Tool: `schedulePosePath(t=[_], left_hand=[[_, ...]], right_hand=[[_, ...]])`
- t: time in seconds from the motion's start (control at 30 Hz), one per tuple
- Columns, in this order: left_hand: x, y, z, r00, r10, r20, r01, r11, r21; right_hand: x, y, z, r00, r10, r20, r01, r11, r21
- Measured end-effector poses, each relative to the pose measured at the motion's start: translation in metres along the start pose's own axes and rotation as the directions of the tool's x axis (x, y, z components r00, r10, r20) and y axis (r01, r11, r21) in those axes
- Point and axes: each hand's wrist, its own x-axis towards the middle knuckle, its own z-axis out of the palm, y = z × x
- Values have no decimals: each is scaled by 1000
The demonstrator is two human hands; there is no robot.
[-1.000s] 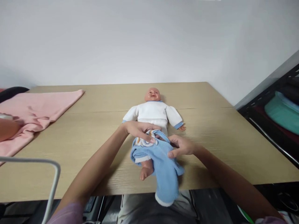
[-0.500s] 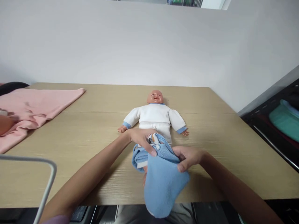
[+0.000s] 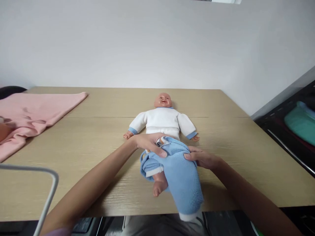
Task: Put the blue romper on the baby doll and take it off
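A bald doll [image 3: 163, 100] in a white top [image 3: 162, 118] with blue cuffs lies face up on the wooden table [image 3: 98, 131], its arms spread. Blue fleece pants [image 3: 184, 177] cover its legs; one bare foot [image 3: 159, 188] shows below a bunched pant leg, while the other leg's foot is hidden in cloth that hangs past the table edge. My left hand [image 3: 151, 144] grips the pants near the waist, thumb on top. On the other side, my right hand [image 3: 201, 157] pinches the blue cloth at the outer thigh.
At the left lies a pink blanket [image 3: 49, 108] with an orange object [image 3: 5, 131] partly in view. A grey metal rod [image 3: 50, 193] stands at the lower left. Green cloth [image 3: 301, 123] rests on a black rack at the right. A white wall rises behind the table.
The long pant leg has swung to the right and straightened, and the bare foot now shows more fully. My right hand has shifted slightly up and right along the cloth.
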Motion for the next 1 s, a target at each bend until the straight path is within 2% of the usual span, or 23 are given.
schedulePosePath(t=[0.1,0.2,0.27,0.37,0.47,0.53,0.63,0.83,1.0], left_hand=[[1,1,2,999,41,13,-41,998,-41],[0,2,4,998,60,-24,-62,996,-67],[0,3,6,998,51,-27,-52,997,-54],[2,5,7,999,49,11,-49,999,-12],[5,9,7,994,34,101,-35,999,6],[5,12,6,986,-10,168,7,1000,22],[4,13,4,974,-82,213,65,994,82],[0,6,-2,982,-18,186,0,995,98],[1,3,-1,993,52,109,-68,986,150]], right_hand=[[0,-3,1,1000,8,20,-7,998,-57],[2,-9,6,973,-21,228,48,992,-114],[4,-9,8,956,-16,293,61,988,-142],[6,-4,9,983,-36,183,69,981,-179],[8,3,8,984,-150,96,163,977,-139],[10,6,9,979,-199,51,204,971,-121],[13,11,8,980,-198,2,198,976,-92],[16,10,2,983,-180,-31,174,976,-133],[10,6,0,996,-51,69,68,960,-273]])
